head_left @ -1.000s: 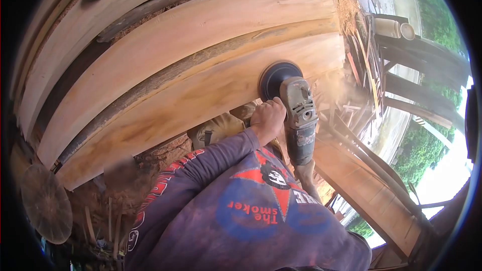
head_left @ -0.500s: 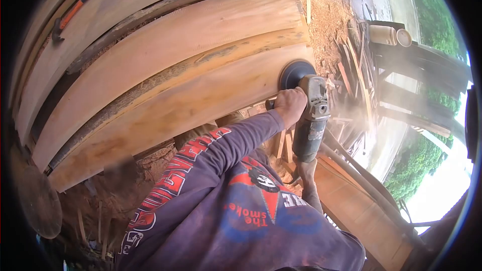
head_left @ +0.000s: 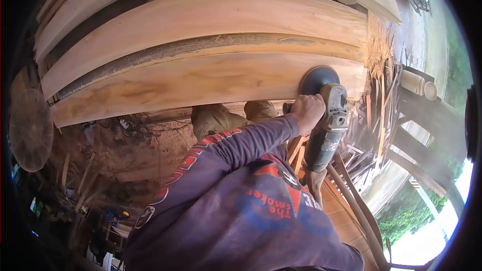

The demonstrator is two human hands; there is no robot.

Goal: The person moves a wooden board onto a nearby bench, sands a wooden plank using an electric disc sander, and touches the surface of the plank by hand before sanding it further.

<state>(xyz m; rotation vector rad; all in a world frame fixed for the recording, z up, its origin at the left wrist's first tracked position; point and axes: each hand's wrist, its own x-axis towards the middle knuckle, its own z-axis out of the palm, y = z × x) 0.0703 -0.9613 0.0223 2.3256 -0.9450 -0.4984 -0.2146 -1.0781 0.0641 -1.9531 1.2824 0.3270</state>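
An angle grinder fitted with a sanding disc (head_left: 326,140) is held in both hands. My left hand (head_left: 308,113) is closed around its side handle near the head. The rear of the grinder's body is in my right hand (head_left: 315,179), whose fingers are partly hidden. The dark round disc (head_left: 315,76) rests on the near wooden board (head_left: 201,81), close to its right end. This board is pale with darker brown patches toward the left.
Behind lie a rough-edged strip (head_left: 216,44) and another wide board (head_left: 226,12). A round log end (head_left: 31,129) is at far left. Wood scraps (head_left: 379,120) and a pale bucket (head_left: 412,82) are at right. Sawdust (head_left: 379,45) covers the ground, and dust hangs in the air.
The disc has moved left along the near board, away from its right end. The view has turned, so the orange-handled hammer at upper left is out of sight. Both hands keep their hold.
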